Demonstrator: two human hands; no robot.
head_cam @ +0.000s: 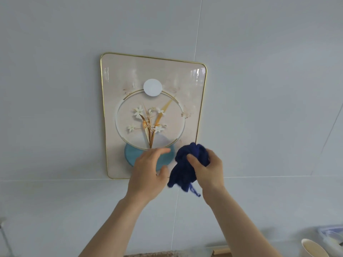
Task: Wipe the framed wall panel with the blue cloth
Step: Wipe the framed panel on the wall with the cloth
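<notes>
The framed wall panel [130,75] hangs on the pale tiled wall, cream with a thin gold rim, a flower picture and a white round disc near its top. A dark blue cloth [182,173] is bunched up at the panel's lower right corner. My right hand [207,170] grips the cloth from the right, its fingers closed into the folds. My left hand [148,171] is raised in front of the panel's lower part, fingers spread and empty, its thumb just short of the cloth. The hands and cloth hide the panel's bottom right corner.
Grey-white wall tiles [259,89] surround the panel. At the bottom right stand a cream cup [313,249] and a clear plastic container [332,236]. A wooden piece [220,250] and a speckled counter edge [157,254] show at the bottom.
</notes>
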